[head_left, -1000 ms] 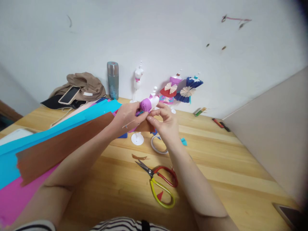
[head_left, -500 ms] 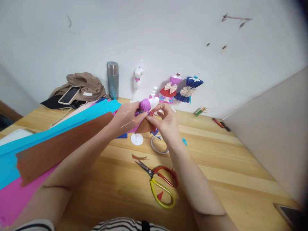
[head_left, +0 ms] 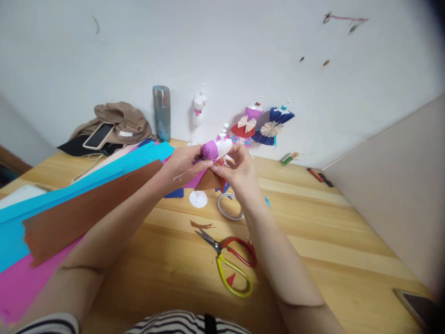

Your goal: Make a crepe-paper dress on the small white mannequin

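Note:
Over the table, a small white mannequin with purple paper on its bust stands on a round white base. My left hand is closed around its left side, thumb pressed at the waist. Between my right thumb and fingers, my right hand pinches a brown paper piece against the mannequin's waist. Purple paper shows beside the brown piece below the hands. My fingers hide part of the waist. Scissors with one red and one yellow handle lie partly open nearer me.
A tape roll lies behind the scissors. Brown scraps are near the blades. Blue, brown and pink paper sheets cover the left side. A thermos, a bare mannequin and dressed mannequins stand along the wall.
The hands keep their hold on the mannequin and the brown paper, with only a slight shift of the right fingers. The whole view has moved a little.

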A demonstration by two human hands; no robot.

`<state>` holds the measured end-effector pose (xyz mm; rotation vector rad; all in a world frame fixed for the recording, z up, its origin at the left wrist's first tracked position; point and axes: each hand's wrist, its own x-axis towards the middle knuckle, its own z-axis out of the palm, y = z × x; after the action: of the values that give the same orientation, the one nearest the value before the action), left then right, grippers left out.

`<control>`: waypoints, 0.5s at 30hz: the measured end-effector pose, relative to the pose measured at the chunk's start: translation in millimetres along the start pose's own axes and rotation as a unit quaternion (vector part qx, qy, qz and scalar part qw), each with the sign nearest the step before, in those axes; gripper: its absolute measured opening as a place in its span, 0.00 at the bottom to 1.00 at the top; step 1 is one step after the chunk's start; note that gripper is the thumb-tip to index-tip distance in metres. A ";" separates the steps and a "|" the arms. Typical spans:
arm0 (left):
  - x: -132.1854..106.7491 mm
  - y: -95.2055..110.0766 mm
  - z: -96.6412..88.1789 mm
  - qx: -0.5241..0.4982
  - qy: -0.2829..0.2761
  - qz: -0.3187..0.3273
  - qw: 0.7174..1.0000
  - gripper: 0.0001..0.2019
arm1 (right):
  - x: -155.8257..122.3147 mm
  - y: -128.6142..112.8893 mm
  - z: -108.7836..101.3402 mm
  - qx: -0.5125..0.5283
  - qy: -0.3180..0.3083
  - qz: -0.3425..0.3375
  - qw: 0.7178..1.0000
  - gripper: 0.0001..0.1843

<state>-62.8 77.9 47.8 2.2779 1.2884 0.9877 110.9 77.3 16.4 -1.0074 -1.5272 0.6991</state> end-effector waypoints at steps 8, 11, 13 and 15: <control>1.6 -2.6 1.0 -0.062 -0.019 -0.010 0.998 0.12 | -0.2 4.1 1.0 0.028 -0.012 0.020 0.999 0.20; 0.7 -0.9 1.1 -0.082 -0.019 -0.019 0.996 0.13 | 0.3 5.0 0.9 0.046 -0.023 0.024 0.998 0.19; 0.1 -0.2 1.5 -0.081 -0.013 -0.020 0.996 0.13 | 0.4 4.8 0.6 0.046 -0.024 0.023 0.998 0.18; -0.4 -0.1 2.3 -0.069 -0.005 -0.019 0.997 0.13 | 0.4 3.9 0.3 0.044 -0.024 0.023 0.998 0.18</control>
<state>-61.4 77.7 46.0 2.1442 1.2163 1.0176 111.5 79.5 13.2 -0.9690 -1.5057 0.8215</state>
